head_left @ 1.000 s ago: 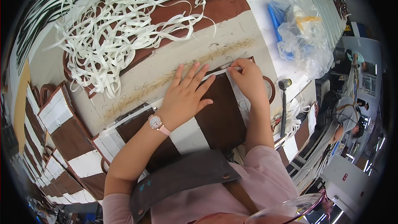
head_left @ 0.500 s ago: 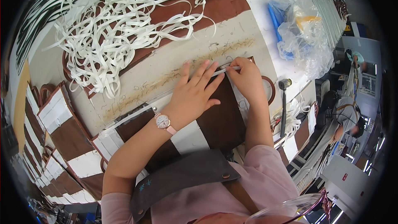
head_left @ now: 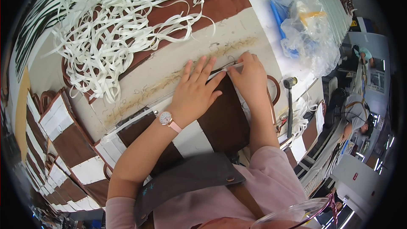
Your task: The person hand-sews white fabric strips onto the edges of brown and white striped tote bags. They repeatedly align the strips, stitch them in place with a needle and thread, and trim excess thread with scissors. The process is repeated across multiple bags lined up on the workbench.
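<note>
1. Head view, left hand: rests the left hand (head_left: 194, 95) palm down across the upper edge of a brown-and-white striped panel (head_left: 224, 121), with fingers spread apart. Reaches past that edge with the longer fingers onto a tan board (head_left: 241, 32), and holds the thumb away from the forefinger over a brown band.
2. Head view, right hand: bends the right hand (head_left: 250, 76) over the panel's upper right part, with thumb and forefinger pinched together on a narrow white strip (head_left: 226, 68). Sits close beside the left forefinger there. Partly hides the pinched end behind the fingers; cannot tell exactly how it lies under them.
3. Head view, panel: lies slantwise in front of the body, rising toward the right, partly under the left forearm and a dark grey flap (head_left: 184, 178). Shows a brown loop (head_left: 275, 91) just right of the right wrist.
4. Head view, left wrist: wears a watch (head_left: 165, 118) with a pale dial and pink strap.
5. Head view, beyond the hands: heaps a tangle of white strips (head_left: 99, 51) over a brown sheet (head_left: 180, 17).
6. Head view, sides: has clear plastic (head_left: 311, 42) and a hammer (head_left: 290, 108) at right, more brown-and-white pieces (head_left: 72, 142) at left, and, well apart at far right, a co-worker in grey (head_left: 356, 112).
</note>
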